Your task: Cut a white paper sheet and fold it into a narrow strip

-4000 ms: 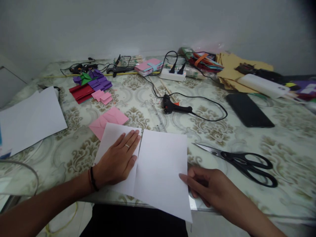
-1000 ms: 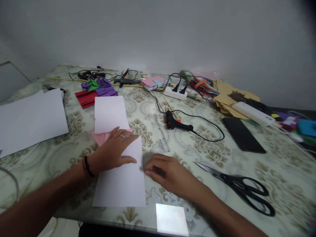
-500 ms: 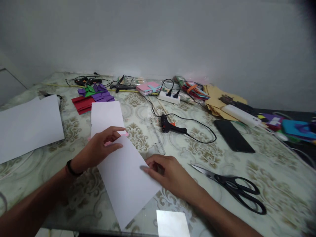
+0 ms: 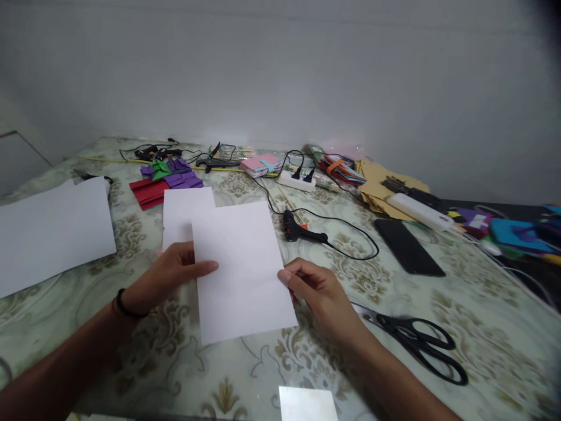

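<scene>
A white sheet of paper (image 4: 242, 275) is held upright-on over the table between both my hands. My left hand (image 4: 175, 270) pinches its left edge, thumb on the front and fingers behind. At the right edge, my right hand (image 4: 316, 292) grips the sheet the same way, fingertips partly hidden behind it. Another white sheet (image 4: 184, 207) lies behind the held one, which covers much of it; a sliver of pink shows beside my left hand. Black-handled scissors (image 4: 407, 330) rest on the table right of my right hand, blade tips partly hidden by it.
A black glue gun (image 4: 302, 228) lies beyond the paper, its cord looping right. Near it are a white power strip (image 4: 297, 180) and a black phone (image 4: 408, 247). White sheets (image 4: 52, 234) lie at left, red folded paper (image 4: 149, 193) behind. A small white piece (image 4: 307, 403) is at the front edge.
The sheet has been turned from slanted to nearly straight and raised, covering more of the sheet behind. My left hand now grips its left edge; my right hand has moved slightly right and up.
</scene>
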`<state>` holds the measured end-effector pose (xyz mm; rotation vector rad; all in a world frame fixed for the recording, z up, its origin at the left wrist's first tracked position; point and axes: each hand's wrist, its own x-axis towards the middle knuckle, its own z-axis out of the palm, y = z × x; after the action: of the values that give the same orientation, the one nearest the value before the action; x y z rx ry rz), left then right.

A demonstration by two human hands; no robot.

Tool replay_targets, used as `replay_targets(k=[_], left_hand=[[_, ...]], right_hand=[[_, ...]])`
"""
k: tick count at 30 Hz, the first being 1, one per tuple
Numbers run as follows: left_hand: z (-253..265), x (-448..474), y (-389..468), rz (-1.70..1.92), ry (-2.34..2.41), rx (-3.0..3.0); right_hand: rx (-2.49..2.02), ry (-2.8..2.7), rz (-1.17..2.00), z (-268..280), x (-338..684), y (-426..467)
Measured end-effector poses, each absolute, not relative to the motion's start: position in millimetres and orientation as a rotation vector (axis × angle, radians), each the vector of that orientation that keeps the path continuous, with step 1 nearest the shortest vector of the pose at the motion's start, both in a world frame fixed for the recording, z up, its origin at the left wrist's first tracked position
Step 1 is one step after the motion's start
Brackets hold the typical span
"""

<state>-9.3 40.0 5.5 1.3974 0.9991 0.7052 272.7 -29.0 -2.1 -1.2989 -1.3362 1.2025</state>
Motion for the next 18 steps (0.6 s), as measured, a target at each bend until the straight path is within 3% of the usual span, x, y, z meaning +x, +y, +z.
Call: replay_targets(k=[4, 9, 14, 18], left_hand=[[3.9, -7.4, 34.1, 0.733, 1.111, 1.428], [11.2, -16.5, 36.7, 0.877, 1.152, 1.357], [12.5, -19.6, 36.4, 0.936, 1.114, 1.297], [15.1, -16.9, 35.0, 1.011, 1.090, 1.212]], right_hand=[[-1.351, -1.784, 1.063, 17.9, 296.0, -37.6], [-1.801, -1.945, 0.360, -4.4, 396.1, -77.8], [-2.185, -1.832, 0.173, -47.7, 476.6, -132.7], [-2.142, -1.830, 0.106, -54.3, 477.1, -151.9]])
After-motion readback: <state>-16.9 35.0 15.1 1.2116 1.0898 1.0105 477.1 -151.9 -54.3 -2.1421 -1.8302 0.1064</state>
